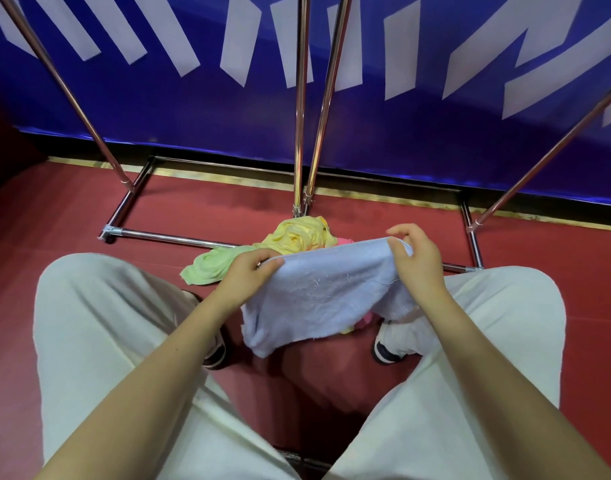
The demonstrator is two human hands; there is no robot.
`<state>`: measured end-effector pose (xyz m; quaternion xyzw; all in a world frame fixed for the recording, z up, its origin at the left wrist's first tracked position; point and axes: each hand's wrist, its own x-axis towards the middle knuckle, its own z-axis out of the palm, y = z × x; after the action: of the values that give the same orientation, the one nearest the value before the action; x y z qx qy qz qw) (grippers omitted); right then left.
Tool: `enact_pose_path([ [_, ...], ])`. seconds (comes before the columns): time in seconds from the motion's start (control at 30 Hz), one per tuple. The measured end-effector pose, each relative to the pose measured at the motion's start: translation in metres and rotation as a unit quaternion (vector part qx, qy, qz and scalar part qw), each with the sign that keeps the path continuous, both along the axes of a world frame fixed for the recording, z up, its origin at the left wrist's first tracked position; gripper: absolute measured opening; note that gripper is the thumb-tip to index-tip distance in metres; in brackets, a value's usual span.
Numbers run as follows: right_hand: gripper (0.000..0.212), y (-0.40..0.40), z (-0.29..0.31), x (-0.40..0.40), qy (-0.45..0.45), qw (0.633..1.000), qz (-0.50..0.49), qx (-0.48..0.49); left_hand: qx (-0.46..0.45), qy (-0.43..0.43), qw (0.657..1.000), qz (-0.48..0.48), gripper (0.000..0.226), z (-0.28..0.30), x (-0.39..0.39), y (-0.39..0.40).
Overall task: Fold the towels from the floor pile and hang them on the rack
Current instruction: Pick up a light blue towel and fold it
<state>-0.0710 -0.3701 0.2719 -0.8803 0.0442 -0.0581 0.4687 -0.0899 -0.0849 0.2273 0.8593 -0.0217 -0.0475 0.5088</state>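
Observation:
A light blue towel (326, 294) hangs between my two hands above the red floor, its lower part drooping toward my knees. My left hand (246, 271) pinches its upper left corner. At the upper right corner my right hand (416, 259) grips the edge with curled fingers. Behind the blue towel lies the floor pile: a crumpled yellow towel (298, 235), a green towel (214, 266) to its left, and a bit of pink cloth (345, 241). The metal rack (300, 109) stands over the pile, its poles rising out of view.
The rack's chrome base bars (165, 237) frame the pile on the red floor (210, 206). A blue banner wall (401, 133) stands close behind. My knees in pale trousers (99, 306) spread to both sides, with shoes (388, 349) below the towel.

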Motion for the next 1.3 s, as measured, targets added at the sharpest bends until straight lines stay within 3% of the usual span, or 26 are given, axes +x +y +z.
enact_pose_path([
  [0.13, 0.019, 0.013, 0.006, -0.001, -0.018, 0.999, 0.036, 0.017, -0.053, -0.056, 0.996, 0.052, 0.016, 0.022, 0.003, -0.008],
  [0.33, 0.033, 0.061, -0.003, -0.002, 0.046, 0.976, 0.21, 0.021, -0.116, -0.098, 0.988, 0.023, 0.025, 0.041, -0.002, -0.037],
  [0.43, 0.026, 0.078, -0.004, -0.002, 0.064, 0.968, 0.242, 0.026, -0.133, -0.108, 0.985, 0.008, 0.024, 0.044, -0.001, -0.042],
  [0.63, 0.021, 0.082, 0.003, 0.001, 0.039, 0.972, 0.211, 0.09, -0.106, -0.078, 0.991, 0.013, 0.02, 0.041, 0.002, -0.034],
  [0.77, 0.016, 0.069, 0.003, 0.001, 0.013, 0.983, 0.167, 0.078, -0.058, -0.003, 0.998, -0.027, 0.038, 0.032, 0.003, -0.024],
  [0.93, 0.018, 0.037, -0.001, 0.013, -0.015, 0.998, 0.012, 0.062, -0.029, 0.024, 0.999, -0.026, 0.04, 0.02, 0.002, -0.006],
  [1.13, 0.018, -0.003, -0.012, 0.024, 0.034, 0.976, -0.18, 0.12, 0.004, 0.049, 0.999, -0.006, 0.023, 0.007, 0.003, 0.021],
  [1.2, 0.015, -0.007, -0.015, 0.024, 0.063, 0.971, -0.193, 0.127, 0.008, 0.035, 0.999, 0.014, 0.022, 0.006, 0.004, 0.023],
  [1.3, 0.013, 0.001, -0.02, 0.018, 0.08, 0.986, -0.127, 0.078, 0.03, -0.012, 0.998, 0.048, 0.019, 0.003, 0.006, 0.02],
])
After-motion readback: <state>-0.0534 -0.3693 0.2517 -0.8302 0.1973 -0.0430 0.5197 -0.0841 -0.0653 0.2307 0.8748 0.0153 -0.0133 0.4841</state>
